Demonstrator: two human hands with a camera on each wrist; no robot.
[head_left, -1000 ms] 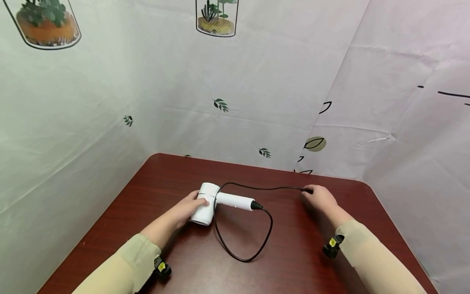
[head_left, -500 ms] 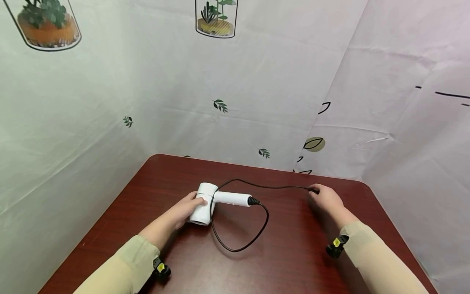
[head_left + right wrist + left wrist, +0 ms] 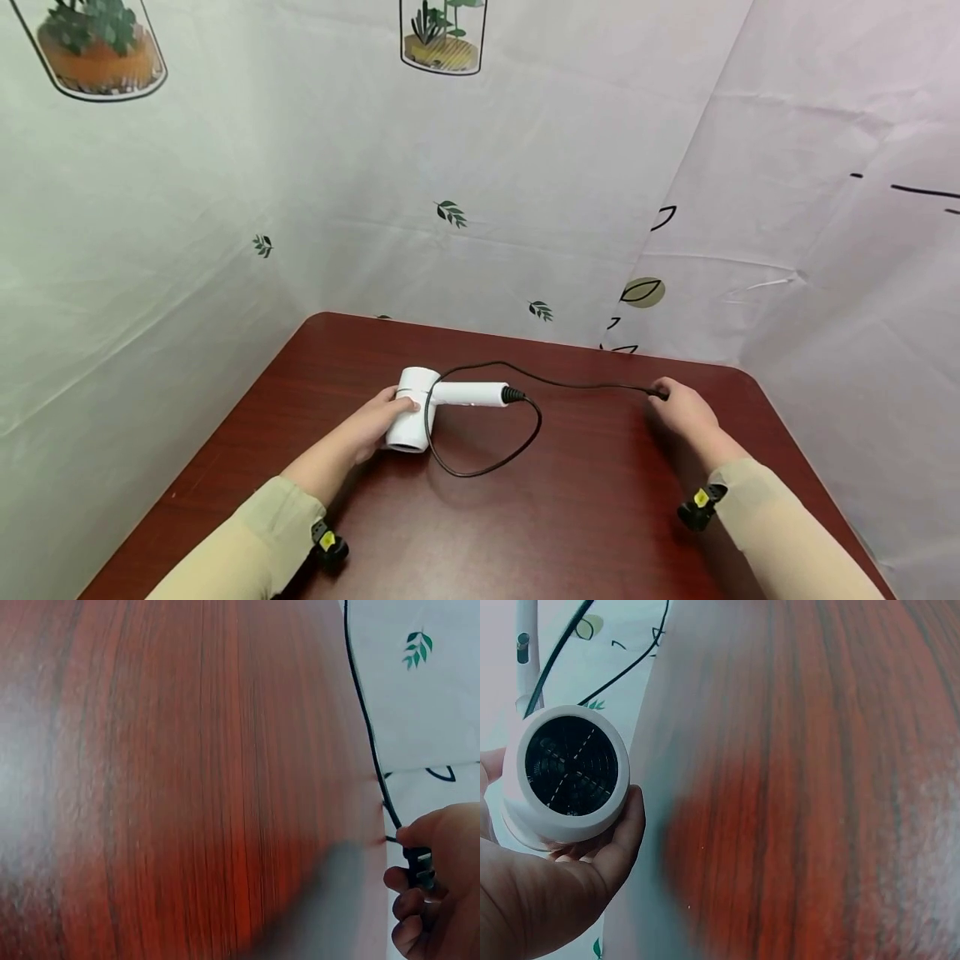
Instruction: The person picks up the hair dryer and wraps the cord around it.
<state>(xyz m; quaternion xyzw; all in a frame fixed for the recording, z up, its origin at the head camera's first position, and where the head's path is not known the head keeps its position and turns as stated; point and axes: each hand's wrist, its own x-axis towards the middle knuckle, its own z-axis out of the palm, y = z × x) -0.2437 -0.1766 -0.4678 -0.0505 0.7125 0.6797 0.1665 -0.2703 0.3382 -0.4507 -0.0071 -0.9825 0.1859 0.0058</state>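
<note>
A white hair dryer (image 3: 411, 427) is held over the left middle of the table, its handle pointing right. My left hand (image 3: 375, 423) grips its barrel, thumb on the near side and fingers round the back. In the left wrist view the dark round grille (image 3: 572, 765) of the barrel faces the camera. From the handle's end a black cord (image 3: 480, 473) loops forward, crosses the barrel and runs right. There my right hand (image 3: 686, 412) pinches the cord's end; in the right wrist view a black plug (image 3: 420, 868) with metal prongs shows between thumb and fingers.
Beneath both hands lies a dark red wood-grain table (image 3: 570, 525) with rounded far corners. A pale printed cloth (image 3: 360, 183) hangs behind it and along both sides. Each wrist carries a small black camera, one of them the left wrist camera (image 3: 330, 546).
My right hand has moved right with the plug, and the cord's loop has become smaller. The hair dryer has shifted slightly left and away, still in my left hand.
</note>
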